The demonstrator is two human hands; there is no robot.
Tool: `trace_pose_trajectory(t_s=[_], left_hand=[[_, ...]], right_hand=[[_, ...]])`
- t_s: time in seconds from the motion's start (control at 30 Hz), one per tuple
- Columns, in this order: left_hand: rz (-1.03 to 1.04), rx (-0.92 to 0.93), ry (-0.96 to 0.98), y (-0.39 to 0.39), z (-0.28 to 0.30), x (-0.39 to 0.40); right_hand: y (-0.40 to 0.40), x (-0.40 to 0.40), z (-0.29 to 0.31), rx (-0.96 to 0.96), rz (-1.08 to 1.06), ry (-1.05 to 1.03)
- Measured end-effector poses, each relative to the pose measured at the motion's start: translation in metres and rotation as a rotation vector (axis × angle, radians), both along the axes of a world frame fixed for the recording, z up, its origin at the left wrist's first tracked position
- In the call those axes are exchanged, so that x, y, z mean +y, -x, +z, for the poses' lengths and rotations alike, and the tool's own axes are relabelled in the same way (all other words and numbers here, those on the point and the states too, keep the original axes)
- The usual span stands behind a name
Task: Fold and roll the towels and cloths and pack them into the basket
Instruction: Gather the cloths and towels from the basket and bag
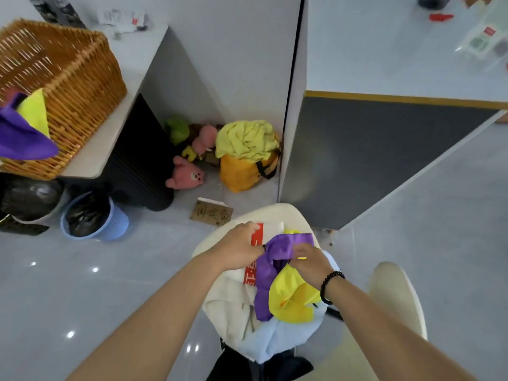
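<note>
Cloths: purple cloth [277, 254] heaped on yellow cloth [291, 298] on chair [275, 213], basket [63, 78] well apart | left hand [242, 243] and right hand [310, 259] both pinch the purple one | I judge it light, limp; I'd take corners.

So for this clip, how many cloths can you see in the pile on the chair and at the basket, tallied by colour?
Purple: 2 (one in the pile, one at the wicker basket)
Yellow: 2 (one in the pile, one at the basket)
White/cream: 1
Light blue: 1
Total: 6
Both hands, left and right, grip the pile's purple cloth.
</note>
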State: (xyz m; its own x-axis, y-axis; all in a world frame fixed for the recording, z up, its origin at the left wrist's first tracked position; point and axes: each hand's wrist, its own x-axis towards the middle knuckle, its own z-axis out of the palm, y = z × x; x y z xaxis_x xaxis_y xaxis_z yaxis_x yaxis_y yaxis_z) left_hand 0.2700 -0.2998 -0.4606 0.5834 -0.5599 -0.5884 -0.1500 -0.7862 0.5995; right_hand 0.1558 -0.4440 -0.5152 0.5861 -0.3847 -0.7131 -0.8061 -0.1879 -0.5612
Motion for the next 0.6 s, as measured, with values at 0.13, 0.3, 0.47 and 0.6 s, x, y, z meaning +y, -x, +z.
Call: trace_pose_trajectory(t_s=[0.13,0.3,0.47,0.6], left_hand=[[0.025,0.037,-0.015,0.003,-0.040,0.008],[0.097,0.131,0.009,0.012,-0.079,0.017],[0.163,0.170,0.021,0.021,-0.107,0.025],[0.198,0.197,0.020,0.025,-0.116,0.029]], right_hand=[[0.012,0.020,-0.055,0.111,-0.261,-0.116],[0.024,0.036,-0.109,0.200,-0.505,-0.159],[0.030,0.048,-0.140,0.328,-0.557,-0.174],[0.021,0.055,-0.147,0.375,-0.549,-0.230]])
